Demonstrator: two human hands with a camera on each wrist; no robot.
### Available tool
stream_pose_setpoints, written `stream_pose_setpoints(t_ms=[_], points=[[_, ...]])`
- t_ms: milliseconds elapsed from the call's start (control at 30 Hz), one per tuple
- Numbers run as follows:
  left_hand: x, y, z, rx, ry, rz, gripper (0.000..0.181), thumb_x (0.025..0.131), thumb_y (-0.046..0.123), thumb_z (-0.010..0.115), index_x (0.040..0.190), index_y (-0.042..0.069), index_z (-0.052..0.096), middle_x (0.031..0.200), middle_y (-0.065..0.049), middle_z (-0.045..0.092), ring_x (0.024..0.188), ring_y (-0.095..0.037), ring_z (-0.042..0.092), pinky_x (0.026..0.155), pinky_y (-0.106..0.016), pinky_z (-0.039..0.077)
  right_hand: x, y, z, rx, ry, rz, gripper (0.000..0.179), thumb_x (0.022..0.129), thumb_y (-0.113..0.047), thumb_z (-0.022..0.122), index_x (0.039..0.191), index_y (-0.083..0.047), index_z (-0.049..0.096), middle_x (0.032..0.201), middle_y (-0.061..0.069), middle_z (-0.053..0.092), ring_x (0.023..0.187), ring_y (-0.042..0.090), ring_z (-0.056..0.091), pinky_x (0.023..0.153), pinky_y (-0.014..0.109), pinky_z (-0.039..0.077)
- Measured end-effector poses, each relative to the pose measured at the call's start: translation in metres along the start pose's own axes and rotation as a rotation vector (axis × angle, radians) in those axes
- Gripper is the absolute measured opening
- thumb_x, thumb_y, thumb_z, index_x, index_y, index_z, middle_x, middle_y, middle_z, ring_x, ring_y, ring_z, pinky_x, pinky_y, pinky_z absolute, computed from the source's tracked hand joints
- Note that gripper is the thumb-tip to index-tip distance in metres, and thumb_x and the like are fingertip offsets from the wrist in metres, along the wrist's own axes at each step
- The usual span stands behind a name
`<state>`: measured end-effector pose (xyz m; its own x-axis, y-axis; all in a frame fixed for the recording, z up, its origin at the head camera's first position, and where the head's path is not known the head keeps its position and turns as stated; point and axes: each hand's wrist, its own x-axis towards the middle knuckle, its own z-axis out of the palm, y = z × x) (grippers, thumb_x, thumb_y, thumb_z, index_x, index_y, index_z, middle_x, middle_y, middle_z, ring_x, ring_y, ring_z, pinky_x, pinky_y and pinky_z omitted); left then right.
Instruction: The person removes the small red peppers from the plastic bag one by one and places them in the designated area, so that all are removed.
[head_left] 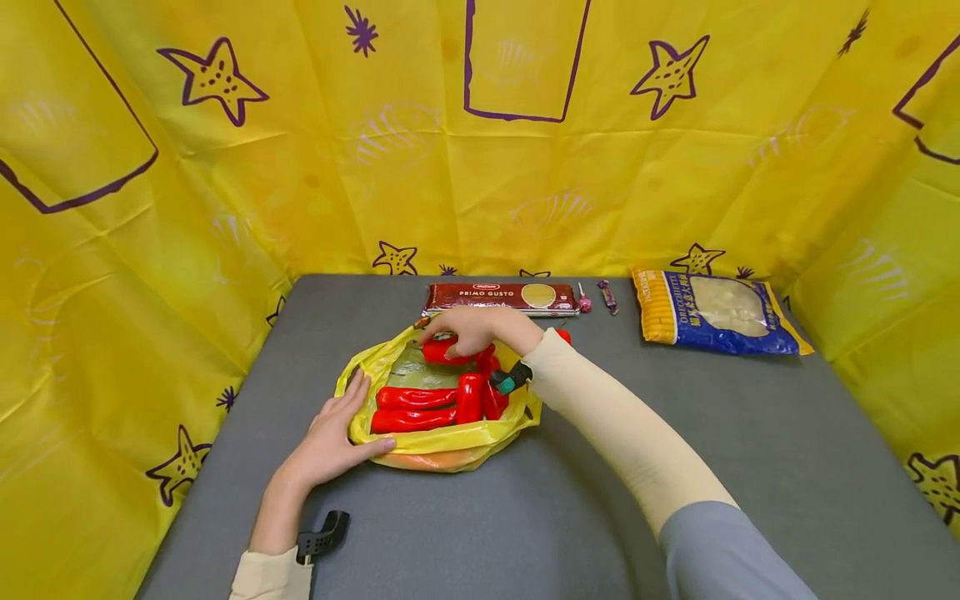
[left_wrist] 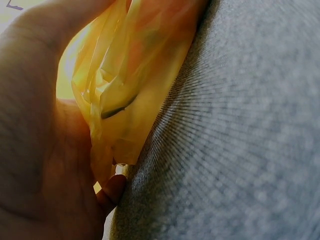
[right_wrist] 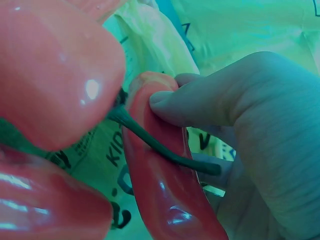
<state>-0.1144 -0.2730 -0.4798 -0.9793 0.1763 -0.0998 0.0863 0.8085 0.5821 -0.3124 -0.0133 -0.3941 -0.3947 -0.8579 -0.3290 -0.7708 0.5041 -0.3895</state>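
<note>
A yellow plastic bag (head_left: 442, 437) lies with its mouth spread, and several long red peppers (head_left: 416, 419) are inside it. My right hand (head_left: 476, 329) reaches over the far rim and pinches one red pepper (right_wrist: 160, 200) between thumb and fingers. Across that pepper runs a green stem (right_wrist: 165, 150), which joins a neighbouring pepper (right_wrist: 60, 65). At the bag's left side, my left hand (head_left: 330, 437) rests against the plastic, thumb along the front and fingers spread by the rim. Part of the bag's contents is hidden under my right hand and wrist.
Behind the bag lies a brown Primo Gusto pasta pack (head_left: 487, 296). A lollipop (head_left: 584, 302) and a small wrapped candy (head_left: 607, 297) are beside it. A blue and yellow orecchiette bag (head_left: 720, 312) lies at the back right. Yellow cloth (head_left: 465, 192) surrounds the grey table (head_left: 465, 542).
</note>
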Motion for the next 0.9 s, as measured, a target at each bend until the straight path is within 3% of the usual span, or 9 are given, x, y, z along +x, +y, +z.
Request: stream_pose_setpoints(t_ms=[367,600,900], points=[[0.000,-0.001,0.000,-0.005,0.004,0.005,0.117,0.087,0.064,0.077,0.170,0.008,0.018,0.180,-0.010,0.006,0.147,-0.042,0.031,0.113,-0.074,0.027,-0.017,0.007,-0.009,0.009,0.050,-0.006,0.052,0.102,-0.016,0.068,0.153,-0.019,0.060,0.157,0.001,0.056,0.146,0.025,0.048,0.123,0.043,0.036],[-0.001,0.000,0.000,-0.005,0.011,0.014,0.117,0.087,0.064,0.078,0.170,0.007,0.017,0.179,-0.012,0.007,0.147,-0.043,0.031,0.114,-0.073,0.027,-0.030,0.012,-0.014,0.071,0.107,0.004,0.050,0.102,-0.014,0.068,0.151,-0.017,0.061,0.156,0.002,0.057,0.146,0.026,0.047,0.122,0.044,0.037],[-0.002,0.001,-0.001,0.006,0.014,0.005,0.118,0.087,0.064,0.077,0.170,0.006,0.018,0.179,-0.013,0.008,0.146,-0.042,0.032,0.113,-0.074,0.030,-0.046,0.021,-0.018,0.101,0.224,-0.082,0.049,0.102,-0.012,0.066,0.150,-0.011,0.061,0.155,0.006,0.058,0.146,0.028,0.049,0.121,0.045,0.038]])
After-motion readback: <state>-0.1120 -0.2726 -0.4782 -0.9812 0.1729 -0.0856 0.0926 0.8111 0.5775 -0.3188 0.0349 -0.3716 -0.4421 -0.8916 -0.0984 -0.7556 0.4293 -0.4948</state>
